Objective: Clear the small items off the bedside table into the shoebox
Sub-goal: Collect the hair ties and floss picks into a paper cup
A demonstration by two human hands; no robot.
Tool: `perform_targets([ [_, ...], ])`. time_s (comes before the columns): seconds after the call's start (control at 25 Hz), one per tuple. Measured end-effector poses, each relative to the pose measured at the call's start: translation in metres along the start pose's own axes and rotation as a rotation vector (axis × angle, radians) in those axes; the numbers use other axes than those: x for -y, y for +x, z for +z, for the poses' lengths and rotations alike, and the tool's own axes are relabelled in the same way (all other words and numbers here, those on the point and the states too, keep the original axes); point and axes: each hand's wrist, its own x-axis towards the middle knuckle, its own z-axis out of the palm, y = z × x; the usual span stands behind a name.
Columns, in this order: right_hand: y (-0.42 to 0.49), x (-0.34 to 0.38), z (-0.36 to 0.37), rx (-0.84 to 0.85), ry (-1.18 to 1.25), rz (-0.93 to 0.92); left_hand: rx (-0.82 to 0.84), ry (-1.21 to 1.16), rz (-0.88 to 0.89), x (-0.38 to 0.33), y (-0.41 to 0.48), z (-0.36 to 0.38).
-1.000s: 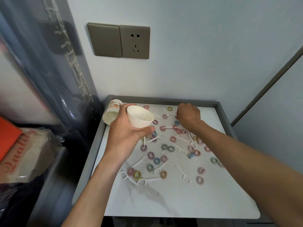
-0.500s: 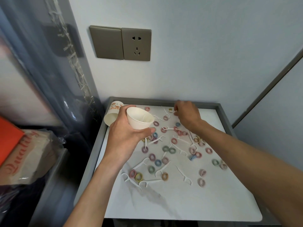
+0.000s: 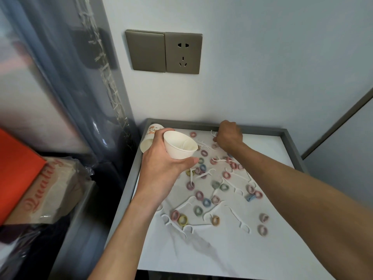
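My left hand (image 3: 161,164) grips a white paper cup (image 3: 179,146) tilted over the left part of the bedside table (image 3: 232,253). My right hand (image 3: 229,136) is at the table's far edge with fingers curled down onto the surface near a white floss pick (image 3: 213,133); whether it holds anything I cannot tell. Several small coloured hair ties (image 3: 206,202) and white floss picks (image 3: 238,219) lie scattered across the white tabletop. A second paper cup with an orange print (image 3: 150,136) lies on its side in the far left corner, partly hidden by my left hand.
The table has a raised grey rim (image 3: 294,146) and stands against a wall with a switch and socket plate (image 3: 164,52). To the left are a plastic-wrapped brown box with red lettering (image 3: 46,190) and an orange lid or box (image 3: 16,170).
My right hand has moved from the middle of the scatter toward the far edge of the table. The left hand still holds the cup in about the same place.
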Motion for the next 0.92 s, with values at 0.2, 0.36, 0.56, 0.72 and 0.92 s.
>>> perform_targets([
  [0.2,-0.003,0.004,-0.003,0.028,-0.157,-0.069,0.002,0.016,-0.01,0.001,-0.001,-0.002],
  [0.36,-0.012,0.002,-0.002,-0.034,-0.287,-0.198,0.011,0.032,-0.005,0.0,-0.002,-0.002],
  [0.56,-0.027,-0.01,-0.045,-0.058,0.267,-0.144,0.04,0.059,0.02,0.004,-0.003,0.003],
  [0.72,-0.091,-0.033,-0.082,0.026,0.803,-0.216,0.102,0.114,0.049,0.001,-0.009,0.015],
  [0.92,-0.139,-0.039,-0.101,0.22,0.569,-0.521,0.204,0.235,0.116,-0.003,-0.022,0.031],
])
